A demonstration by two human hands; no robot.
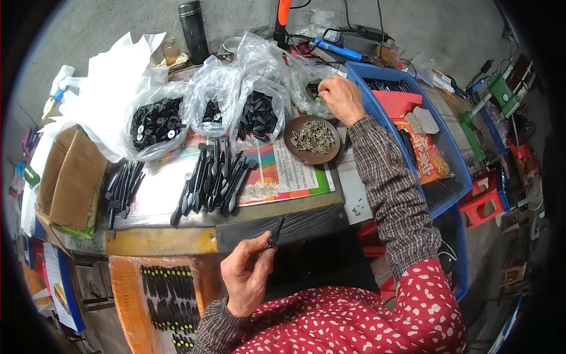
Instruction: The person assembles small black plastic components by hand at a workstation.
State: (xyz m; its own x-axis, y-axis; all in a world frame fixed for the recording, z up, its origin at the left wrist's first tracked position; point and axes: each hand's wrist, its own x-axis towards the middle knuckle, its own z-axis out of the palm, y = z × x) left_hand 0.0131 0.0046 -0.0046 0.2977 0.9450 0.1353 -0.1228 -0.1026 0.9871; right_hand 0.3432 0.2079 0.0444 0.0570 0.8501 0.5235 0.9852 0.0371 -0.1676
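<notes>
In front of the table's near edge, my left hand (249, 276) pinches a slim black plastic part (275, 232) upright between thumb and fingers. My right hand (343, 99) reaches to the far side, its fingers bent down at the mouth of a clear plastic bag (299, 72) with small dark and green pieces inside. Whatever those fingertips grip is hidden. Just nearer than that hand is a round brown dish (321, 158) of small metal screws (312, 137). Long black parts (213, 177) lie piled in the table's middle, with a smaller pile of black parts (122, 187) to their left.
Clear bags hold black pieces (156, 123) and black oval parts (257, 115). A blue bin (455, 168) flanks my right arm. At left stands a cardboard box (69, 180); below it, an orange crate (125, 289) holds rows of yellow-tipped black parts. A black flask (193, 32) stands behind.
</notes>
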